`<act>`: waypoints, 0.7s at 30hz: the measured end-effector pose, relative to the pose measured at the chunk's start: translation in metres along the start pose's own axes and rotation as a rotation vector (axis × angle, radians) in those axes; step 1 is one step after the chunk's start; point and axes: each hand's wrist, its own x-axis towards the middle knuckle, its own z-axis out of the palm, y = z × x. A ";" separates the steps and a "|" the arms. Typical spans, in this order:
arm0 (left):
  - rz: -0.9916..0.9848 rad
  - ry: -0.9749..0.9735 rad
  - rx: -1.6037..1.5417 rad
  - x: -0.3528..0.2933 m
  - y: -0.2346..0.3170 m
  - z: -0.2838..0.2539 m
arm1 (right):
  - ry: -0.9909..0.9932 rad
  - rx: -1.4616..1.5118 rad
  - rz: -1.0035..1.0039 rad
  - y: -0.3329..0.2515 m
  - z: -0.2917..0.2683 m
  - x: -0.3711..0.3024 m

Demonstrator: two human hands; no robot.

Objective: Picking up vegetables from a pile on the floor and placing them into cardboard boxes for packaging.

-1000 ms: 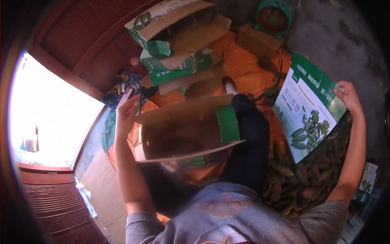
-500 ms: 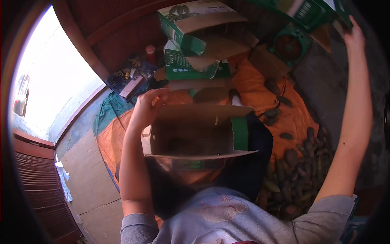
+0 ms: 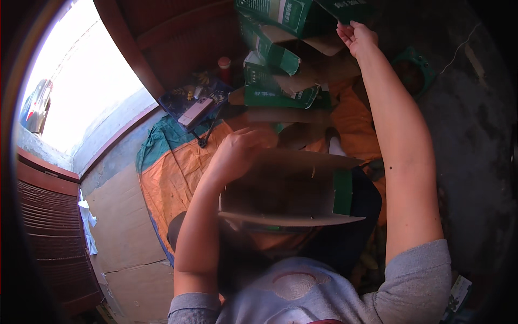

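Observation:
At the far side my right hand [image 3: 358, 39] is closed on the edge of a green cardboard box [image 3: 295, 17], which sits over other green boxes. A second cardboard box [image 3: 342, 193] rests on my lap with its opening facing me; its inside is dark brown and a green flap shows on its right. My left hand [image 3: 244, 154] is over this box's far left corner. Its fingers are smeared by motion, so I cannot see whether they grip anything.
Behind the lap box stand more green boxes [image 3: 263, 92]. A phone [image 3: 195, 112] lies on a dark blue patterned bag or cloth near a red-lidded bottle [image 3: 224, 69]. Orange sheeting [image 3: 181, 178] covers the floor, with flattened cardboard [image 3: 127, 232] at left. A green round-framed device [image 3: 413, 73] stands far right.
My right hand has swung left with the green box, bringing it over the stacked boxes. My left hand has shifted slightly to the right in view. The whole view has turned somewhat.

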 end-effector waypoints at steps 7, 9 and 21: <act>0.040 0.017 0.049 0.000 -0.004 -0.001 | -0.164 -0.182 -0.066 0.003 -0.012 -0.012; 0.084 0.042 0.105 0.001 -0.006 0.000 | -0.222 -0.252 -0.067 0.002 -0.023 -0.016; 0.056 0.047 0.089 0.000 -0.008 0.001 | -0.626 -0.199 -0.087 -0.007 -0.126 -0.076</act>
